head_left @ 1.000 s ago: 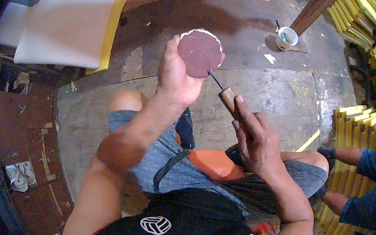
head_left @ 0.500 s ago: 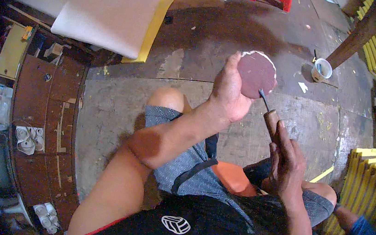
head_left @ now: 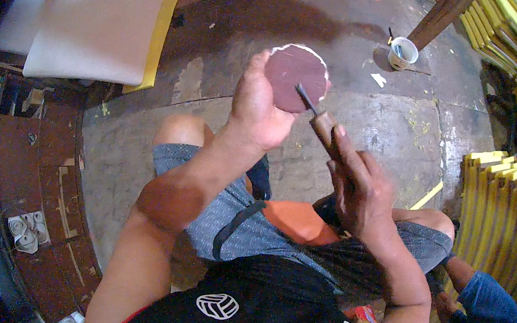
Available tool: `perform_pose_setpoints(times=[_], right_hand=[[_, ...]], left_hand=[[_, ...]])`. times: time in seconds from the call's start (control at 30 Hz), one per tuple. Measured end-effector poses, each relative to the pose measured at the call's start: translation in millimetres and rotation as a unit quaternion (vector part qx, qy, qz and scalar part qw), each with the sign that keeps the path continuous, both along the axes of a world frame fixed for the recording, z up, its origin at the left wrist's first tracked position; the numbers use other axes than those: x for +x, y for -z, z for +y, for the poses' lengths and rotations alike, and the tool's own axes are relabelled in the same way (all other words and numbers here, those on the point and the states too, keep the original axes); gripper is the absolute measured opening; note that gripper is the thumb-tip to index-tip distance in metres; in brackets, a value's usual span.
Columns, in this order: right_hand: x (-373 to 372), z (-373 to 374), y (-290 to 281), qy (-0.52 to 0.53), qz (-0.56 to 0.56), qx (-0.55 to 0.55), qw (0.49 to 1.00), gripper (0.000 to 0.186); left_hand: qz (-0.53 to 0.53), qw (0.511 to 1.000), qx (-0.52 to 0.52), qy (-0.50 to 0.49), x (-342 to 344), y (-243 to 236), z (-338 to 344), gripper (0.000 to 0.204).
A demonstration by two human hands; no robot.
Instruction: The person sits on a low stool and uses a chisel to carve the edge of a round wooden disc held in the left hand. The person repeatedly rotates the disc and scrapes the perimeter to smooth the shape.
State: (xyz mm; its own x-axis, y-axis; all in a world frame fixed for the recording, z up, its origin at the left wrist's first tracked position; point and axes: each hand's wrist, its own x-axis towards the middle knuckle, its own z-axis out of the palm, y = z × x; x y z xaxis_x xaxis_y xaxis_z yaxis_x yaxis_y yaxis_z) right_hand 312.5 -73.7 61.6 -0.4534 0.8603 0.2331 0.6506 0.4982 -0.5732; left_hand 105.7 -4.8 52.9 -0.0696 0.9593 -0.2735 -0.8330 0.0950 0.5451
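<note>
My left hand (head_left: 255, 110) holds up a round maroon disc (head_left: 288, 66) with a ragged white rim, thumb along its left edge. My right hand (head_left: 360, 192) is closed on the wooden handle of a slim metal tool (head_left: 326, 128); the metal tip lies over the disc, below its middle, seemingly touching it. An orange piece (head_left: 299, 220) and a black strap (head_left: 235, 226) lie in my lap, between my bent legs.
White and yellow padded sheets (head_left: 105, 26) lie at upper left beside wooden shelving (head_left: 27, 180). A white bucket (head_left: 402, 57) stands by a wooden post (head_left: 434, 16). Stacked yellow foam (head_left: 495, 208) is at right, with another person's blue-clad legs (head_left: 485, 302) below.
The tool's tip has moved from near the disc's lower edge a little toward its middle. The view has swung and back. The other person's legs at the right have shifted lower.
</note>
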Motion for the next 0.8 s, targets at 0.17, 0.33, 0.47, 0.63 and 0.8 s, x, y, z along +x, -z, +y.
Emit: perform_pose_setpoints(times=[0.17, 0.33, 0.47, 0.63, 0.8], right_hand=[[-2.8, 3.5, -0.2, 0.01, -0.002, -0.03, 1.0, 0.06], [14.6, 6.6, 11.1, -0.032, 0.088, -0.023, 0.995, 0.06], [20.3, 8.2, 6.5, 0.064, 0.325, -0.435, 0.837, 0.053], [16.7, 5.3, 6.7, 0.017, 0.42, -0.555, 0.718, 0.043], [17.1, 10.3, 27.3, 0.028, 0.402, -0.549, 0.732, 0.042]], left_hand=[[0.016, 0.999, -0.048, -0.002, 7.0, -3.4, -2.9, 0.044], [0.041, 0.997, 0.0, -0.061, -16.4, -17.1, 11.7, 0.044], [0.071, 0.995, 0.02, -0.068, -19.7, -25.3, 5.7, 0.047], [0.086, 0.995, -0.039, -0.029, -1.7, -18.0, -1.7, 0.049], [0.078, 0.996, -0.021, -0.024, 9.4, -23.1, -8.2, 0.05]])
